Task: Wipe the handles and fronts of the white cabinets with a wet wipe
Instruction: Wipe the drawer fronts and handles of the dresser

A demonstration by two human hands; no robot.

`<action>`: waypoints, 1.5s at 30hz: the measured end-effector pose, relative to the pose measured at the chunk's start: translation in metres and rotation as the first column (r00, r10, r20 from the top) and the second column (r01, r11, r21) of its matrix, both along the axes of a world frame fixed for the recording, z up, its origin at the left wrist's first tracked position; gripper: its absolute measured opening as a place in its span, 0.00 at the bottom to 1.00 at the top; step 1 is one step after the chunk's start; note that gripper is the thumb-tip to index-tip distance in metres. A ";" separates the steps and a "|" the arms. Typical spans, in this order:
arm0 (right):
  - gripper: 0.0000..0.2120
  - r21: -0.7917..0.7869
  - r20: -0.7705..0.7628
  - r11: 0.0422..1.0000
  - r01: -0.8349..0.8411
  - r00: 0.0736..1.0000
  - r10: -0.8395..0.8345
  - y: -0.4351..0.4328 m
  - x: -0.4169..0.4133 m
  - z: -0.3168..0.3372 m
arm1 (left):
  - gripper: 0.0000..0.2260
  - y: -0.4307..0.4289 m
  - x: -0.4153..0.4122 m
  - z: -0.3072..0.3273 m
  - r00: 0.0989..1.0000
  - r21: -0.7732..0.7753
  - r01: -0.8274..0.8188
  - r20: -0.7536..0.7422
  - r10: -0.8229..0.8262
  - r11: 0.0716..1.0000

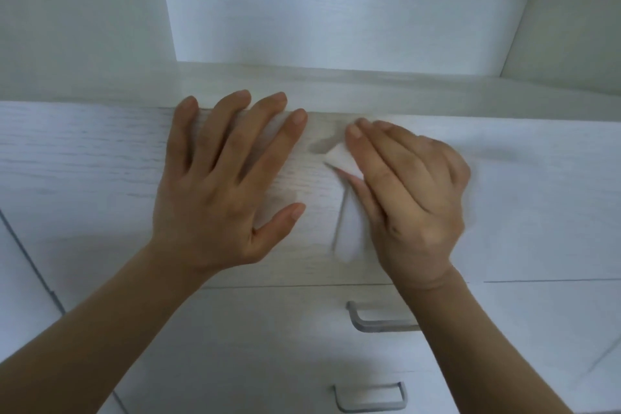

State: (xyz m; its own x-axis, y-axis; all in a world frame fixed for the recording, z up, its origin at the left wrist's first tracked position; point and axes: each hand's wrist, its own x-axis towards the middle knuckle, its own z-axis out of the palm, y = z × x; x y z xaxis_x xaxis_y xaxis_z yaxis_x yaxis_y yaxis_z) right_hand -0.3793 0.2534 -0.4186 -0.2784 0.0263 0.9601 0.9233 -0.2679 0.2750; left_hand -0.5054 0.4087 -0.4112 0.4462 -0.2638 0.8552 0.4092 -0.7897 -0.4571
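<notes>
My left hand (218, 185) lies flat with fingers spread on the white wood-grain top (84, 171) of the cabinet. Beside it my right hand (410, 198) presses a folded white wet wipe (341, 160) onto the same surface; only a corner of the wipe shows past the fingers, and the hand is blurred. Below, a drawer front (268, 339) carries a grey handle (379, 321), partly hidden by my right forearm. A second grey handle (369, 398) sits on the drawer below it.
An open white recess (336, 10) rises behind the cabinet top, with side walls left and right. Another white cabinet front (554, 329) stands to the right of the drawers. A narrow gap (30, 262) runs down the left side.
</notes>
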 end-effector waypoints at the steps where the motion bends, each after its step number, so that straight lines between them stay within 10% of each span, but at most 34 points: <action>1: 0.11 -0.009 -0.001 1.000 0.008 1.000 -0.008 -0.006 0.004 -0.001 | 0.29 0.000 0.000 0.000 1.000 -0.001 0.004 -0.003 -0.004 1.000; 22: 0.21 0.112 -0.279 0.974 0.199 0.947 -0.161 -0.010 0.007 -0.004 | 0.29 -0.001 0.002 0.000 1.000 -0.008 0.000 0.005 0.000 1.000; 45: 0.13 -0.013 0.002 0.983 0.184 0.983 -0.184 -0.060 0.031 -0.002 | 0.29 0.003 0.003 -0.001 1.000 0.016 -0.001 0.025 0.000 1.000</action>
